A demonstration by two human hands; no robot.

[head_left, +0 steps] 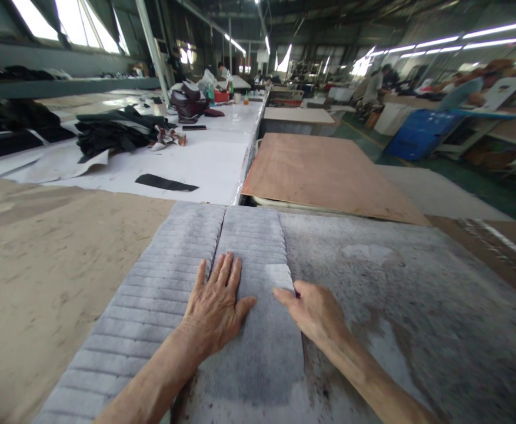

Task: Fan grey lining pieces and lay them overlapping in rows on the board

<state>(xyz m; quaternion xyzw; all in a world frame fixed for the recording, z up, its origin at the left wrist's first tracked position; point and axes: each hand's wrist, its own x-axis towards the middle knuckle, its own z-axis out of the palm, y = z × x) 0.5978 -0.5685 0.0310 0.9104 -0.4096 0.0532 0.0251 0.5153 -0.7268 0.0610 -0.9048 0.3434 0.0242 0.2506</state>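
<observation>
Left hand (216,307), fingers spread, presses probably light, limp grey cloth (262,353); right hand (319,309) pinches its edge, the likely best hold.

Head-height view, forward and down

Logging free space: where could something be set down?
Bare: the flat reddish-brown board beyond the stained grey tabletop, and that tabletop right of the right hand. Crowded: heaped black fabric on the white tabletop; ridged grey fabric under the left hand.
</observation>
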